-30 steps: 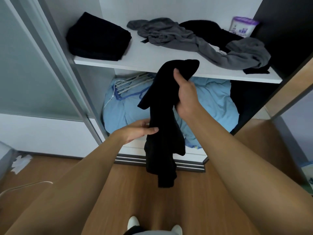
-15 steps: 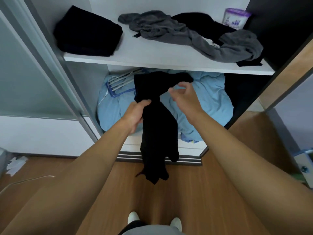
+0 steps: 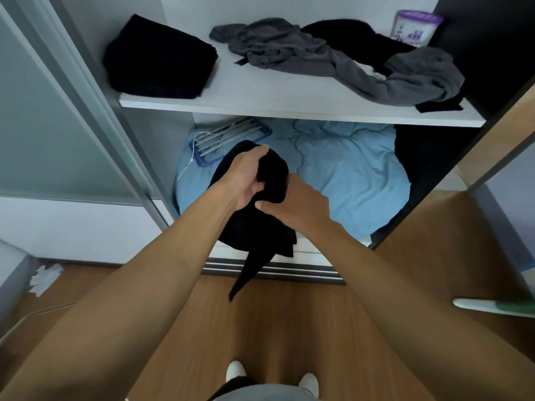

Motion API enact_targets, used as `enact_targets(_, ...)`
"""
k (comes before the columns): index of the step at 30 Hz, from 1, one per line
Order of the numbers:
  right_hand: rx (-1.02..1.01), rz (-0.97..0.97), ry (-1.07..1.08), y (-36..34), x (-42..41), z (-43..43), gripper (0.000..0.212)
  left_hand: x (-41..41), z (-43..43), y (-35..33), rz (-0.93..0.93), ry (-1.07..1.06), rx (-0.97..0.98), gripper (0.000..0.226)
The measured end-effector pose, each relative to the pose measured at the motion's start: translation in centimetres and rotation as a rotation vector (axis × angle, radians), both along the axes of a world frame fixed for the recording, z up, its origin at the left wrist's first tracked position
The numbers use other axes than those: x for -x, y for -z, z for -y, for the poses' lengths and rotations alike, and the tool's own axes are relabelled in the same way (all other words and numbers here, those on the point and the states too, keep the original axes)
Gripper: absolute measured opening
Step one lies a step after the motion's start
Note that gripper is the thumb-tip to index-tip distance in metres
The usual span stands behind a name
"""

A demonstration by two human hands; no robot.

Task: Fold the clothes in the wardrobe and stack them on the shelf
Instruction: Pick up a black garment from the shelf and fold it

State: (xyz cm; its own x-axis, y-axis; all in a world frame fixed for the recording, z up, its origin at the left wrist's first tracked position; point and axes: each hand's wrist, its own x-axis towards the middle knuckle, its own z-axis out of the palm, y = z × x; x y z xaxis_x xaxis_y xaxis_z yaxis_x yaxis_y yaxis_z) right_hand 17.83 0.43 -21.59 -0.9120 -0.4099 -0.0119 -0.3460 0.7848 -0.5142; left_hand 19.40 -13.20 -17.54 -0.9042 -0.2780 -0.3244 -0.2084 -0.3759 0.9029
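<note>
I hold a black garment [image 3: 257, 227] bunched in front of the wardrobe's lower compartment. My left hand [image 3: 246, 178] grips its top fold, fingers curled over the cloth. My right hand [image 3: 292, 204] grips the bundle from the right side, just below. A narrow tail of the garment hangs down toward the floor. On the white shelf [image 3: 289, 111] above lie a folded black stack [image 3: 159, 59] at the left and a crumpled grey garment [image 3: 341, 62] over a black one [image 3: 356, 36] at the right.
A light blue duvet [image 3: 347, 175] fills the lower compartment, with a blue-framed hanger rack [image 3: 228, 140] on it. A purple-lidded tub [image 3: 414, 27] stands at the shelf's back right. The sliding door frame [image 3: 95, 111] is at the left. Wooden floor [image 3: 289, 328] lies below, my feet visible.
The garment hung long from my raised right hand; both hands have since come together lower and gathered it into a bundle. The view has tilted down slightly.
</note>
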Motion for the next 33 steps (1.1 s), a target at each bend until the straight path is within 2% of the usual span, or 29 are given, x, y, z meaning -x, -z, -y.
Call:
enact_targets(1,-0.008,-0.038,0.015,0.0,0.1,0.2,0.067,0.0,-0.1,-0.1,0.003,0.002,0.015,0.027)
enact_targets(4,0.005,-0.140,0.033,-0.3,0.6,0.2,0.031,0.1,0.1,-0.5,0.021,0.020,0.080,0.025)
enact_targets(7,0.064,-0.141,-0.052,-0.7,1.0,-0.2,0.016,0.1,0.5,-1.1,0.037,0.020,0.168,0.029)
enact_targets(11,0.359,0.048,-0.096,-1.3,1.1,-0.2,0.015,0.0,1.1,-1.5,0.031,-0.017,0.226,0.033)
enact_targets(15,0.681,0.249,0.057,-2.7,1.8,-0.4,0.026,-1.0,2.2,-1.2,0.001,0.024,0.295,0.030)
enact_targets(20,0.707,0.589,0.161,-4.3,2.8,-1.2,0.025,-1.4,2.8,-0.9,0.064,0.006,0.259,0.032)
enact_targets(23,0.684,0.698,0.037,-4.3,2.9,-1.8,0.024,-1.2,2.8,-1.3,0.067,-0.115,0.113,0.017)
enact_targets(25,0.536,0.577,-0.159,-3.8,3.0,-2.1,0.034,-1.0,2.9,-1.7,0.083,-0.176,0.033,0.014)
enact_targets(27,0.327,0.439,-0.344,-3.4,2.8,-2.1,0.054,-0.7,3.0,-2.1,0.101,-0.211,-0.007,0.013)
enact_targets(29,0.182,0.325,-0.406,-2.9,2.6,-2.1,0.085,-0.5,3.1,-2.5,0.127,-0.233,-0.016,0.016)
enact_targets(30,0.171,0.270,-0.383,-2.7,2.4,-2.1,0.089,-0.4,3.1,-2.5,0.141,-0.243,-0.007,0.019)
enact_targets(33,0.336,0.110,-0.344,-2.5,2.3,-2.2,0.058,-0.3,3.1,-2.5,0.161,-0.250,0.054,0.025)
